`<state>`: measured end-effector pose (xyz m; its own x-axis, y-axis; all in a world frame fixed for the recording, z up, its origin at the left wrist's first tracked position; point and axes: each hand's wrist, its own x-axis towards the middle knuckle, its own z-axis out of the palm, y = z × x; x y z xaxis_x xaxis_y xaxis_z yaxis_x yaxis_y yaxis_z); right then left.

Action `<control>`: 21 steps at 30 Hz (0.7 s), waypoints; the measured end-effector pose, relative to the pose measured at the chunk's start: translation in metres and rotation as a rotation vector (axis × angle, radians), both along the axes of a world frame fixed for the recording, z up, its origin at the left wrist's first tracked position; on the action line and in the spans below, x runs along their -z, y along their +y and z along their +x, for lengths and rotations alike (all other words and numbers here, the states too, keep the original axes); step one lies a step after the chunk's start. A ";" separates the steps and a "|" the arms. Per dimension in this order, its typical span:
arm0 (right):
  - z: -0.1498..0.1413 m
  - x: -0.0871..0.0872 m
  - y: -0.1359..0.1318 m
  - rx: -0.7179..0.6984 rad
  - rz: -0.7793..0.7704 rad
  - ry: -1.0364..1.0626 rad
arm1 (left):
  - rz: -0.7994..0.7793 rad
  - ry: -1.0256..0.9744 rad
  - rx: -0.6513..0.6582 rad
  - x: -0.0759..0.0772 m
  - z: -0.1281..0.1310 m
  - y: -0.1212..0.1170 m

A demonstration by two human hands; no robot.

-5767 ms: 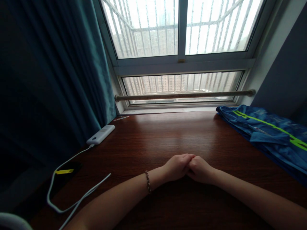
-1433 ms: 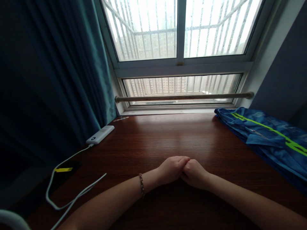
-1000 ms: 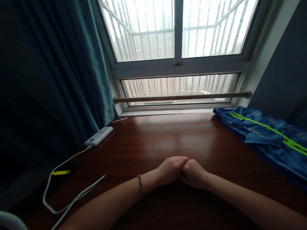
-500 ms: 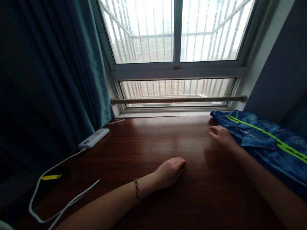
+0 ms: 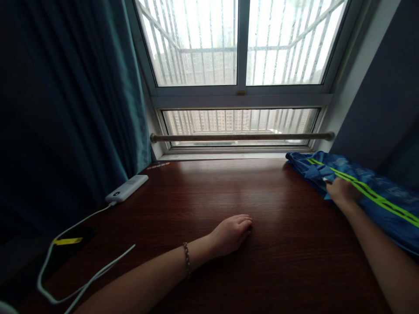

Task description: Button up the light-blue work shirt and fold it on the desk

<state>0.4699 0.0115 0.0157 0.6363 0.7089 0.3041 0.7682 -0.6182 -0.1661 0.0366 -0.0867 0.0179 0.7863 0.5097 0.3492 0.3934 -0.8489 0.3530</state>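
My left hand (image 5: 231,235) rests on the brown wooden tabletop (image 5: 209,187), loosely curled with its fingers together. Nothing shows in it, and its palm side is hidden. A beaded bracelet (image 5: 187,260) circles the left wrist. At the right, my right hand (image 5: 344,192) is over a folded blue cloth (image 5: 382,183) with bright yellow-green stripes. Its fingers are closed on a slim object with a white end (image 5: 325,179), mostly covered by the hand; its exact kind is unclear. The cloth under the hand is creased.
A white power bank (image 5: 127,188) with a plugged-in white cable (image 5: 81,221) lies at the left beside a blue curtain (image 5: 108,96). A yellow strip (image 5: 68,241) is near the cable. A horizontal rail (image 5: 242,137) crosses the window behind the table.
My right hand has moved right, from beside the blue cloth onto it, and has closed on the slim object lying there. My left hand stays in place.
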 end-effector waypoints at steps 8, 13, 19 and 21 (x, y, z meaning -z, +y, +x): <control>-0.146 -0.047 -0.031 -0.621 0.230 0.126 | 0.115 -0.049 -0.173 0.006 -0.003 0.003; -0.237 -0.045 -0.086 -1.448 -0.176 0.908 | 0.248 -0.186 -0.462 0.008 -0.008 0.012; -0.245 -0.055 -0.108 -1.440 -0.464 1.191 | 0.013 -0.271 -0.385 -0.001 -0.012 0.017; -0.234 -0.059 -0.100 -1.423 -0.437 1.164 | -0.132 -0.297 -0.339 -0.004 -0.014 0.020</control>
